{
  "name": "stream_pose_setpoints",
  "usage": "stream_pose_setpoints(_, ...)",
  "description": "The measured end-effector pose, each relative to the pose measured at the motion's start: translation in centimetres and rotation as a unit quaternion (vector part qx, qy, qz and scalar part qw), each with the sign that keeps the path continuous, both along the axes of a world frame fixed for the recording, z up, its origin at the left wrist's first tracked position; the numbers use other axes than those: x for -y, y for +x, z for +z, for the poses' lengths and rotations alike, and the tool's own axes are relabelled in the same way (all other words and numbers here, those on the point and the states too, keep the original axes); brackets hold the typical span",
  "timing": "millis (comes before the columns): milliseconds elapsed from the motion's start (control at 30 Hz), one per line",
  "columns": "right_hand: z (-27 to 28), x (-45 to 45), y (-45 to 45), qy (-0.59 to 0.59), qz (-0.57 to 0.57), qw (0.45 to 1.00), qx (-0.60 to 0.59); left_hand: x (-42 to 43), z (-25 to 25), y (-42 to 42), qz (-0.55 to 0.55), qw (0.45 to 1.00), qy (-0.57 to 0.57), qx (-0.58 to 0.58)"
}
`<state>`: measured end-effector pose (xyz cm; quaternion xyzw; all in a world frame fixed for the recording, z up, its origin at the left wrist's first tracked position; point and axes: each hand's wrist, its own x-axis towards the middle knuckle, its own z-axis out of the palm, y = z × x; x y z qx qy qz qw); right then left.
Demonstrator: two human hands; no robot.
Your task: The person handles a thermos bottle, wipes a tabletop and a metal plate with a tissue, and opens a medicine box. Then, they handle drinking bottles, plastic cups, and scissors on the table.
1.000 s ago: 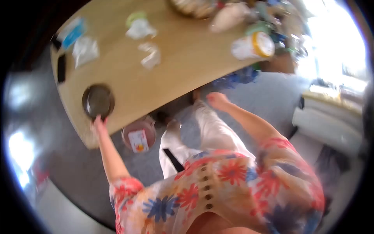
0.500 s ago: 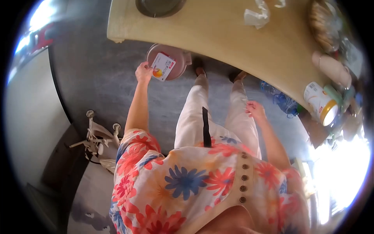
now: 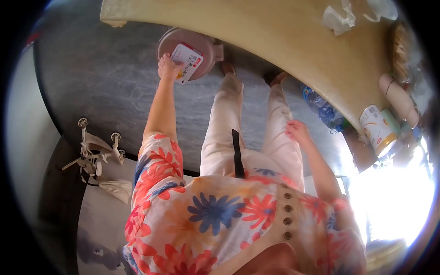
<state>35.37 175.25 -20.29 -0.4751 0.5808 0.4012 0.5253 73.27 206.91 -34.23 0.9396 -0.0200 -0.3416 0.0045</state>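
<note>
My left hand (image 3: 168, 68) is closed on the left edge of a flat white package (image 3: 189, 62) with a red label, dark print and a bit of yellow. The package is over the top of a round pink bin (image 3: 208, 68), which stands on the floor by the table edge. Whether it touches the bin I cannot tell. Beside my right thigh, my right hand (image 3: 298, 131) hangs with its fingers loosely bent and apart. No object shows in it.
A beige table (image 3: 275, 41) curves across the top, with crumpled white tissue (image 3: 339, 18) on it. At right are a white canister (image 3: 378, 126), a pink cylinder (image 3: 398, 96) and blue-tinted plastic bottles (image 3: 323, 107). A small wheeled frame (image 3: 96, 153) stands at left.
The view has shifted, and the dark round dish on the table is out of sight. My left hand still holds the package, now tilted differently, with the fingers farther over its edge.
</note>
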Motion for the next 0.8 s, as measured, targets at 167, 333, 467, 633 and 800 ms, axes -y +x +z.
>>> stream_pose_setpoints(167,-0.3,-2.7,4.5,0.012,-0.002,0.998,0.056,-1.1,-1.3,1.1,0.013,0.999,-0.050,0.015)
stream_pose_setpoints(333,0.0,-4.7,7.9,0.025,-0.006,0.997,0.076,-2.6,-0.4,2.9,-0.007,0.991,-0.109,-0.083)
stream_pose_setpoints(467,0.3,-5.4,8.7,0.012,-0.019,0.997,0.075,-3.2,0.4,2.2,0.108,0.945,-0.242,-0.194)
stream_pose_setpoints(633,0.9,-7.2,9.5,-0.003,-0.046,0.994,0.096,-1.8,3.2,0.5,0.189,0.888,-0.347,-0.236)
stream_pose_setpoints(800,0.9,-9.5,12.9,-0.075,0.068,0.973,0.209,4.5,7.9,-4.5,0.160,0.887,-0.376,-0.216)
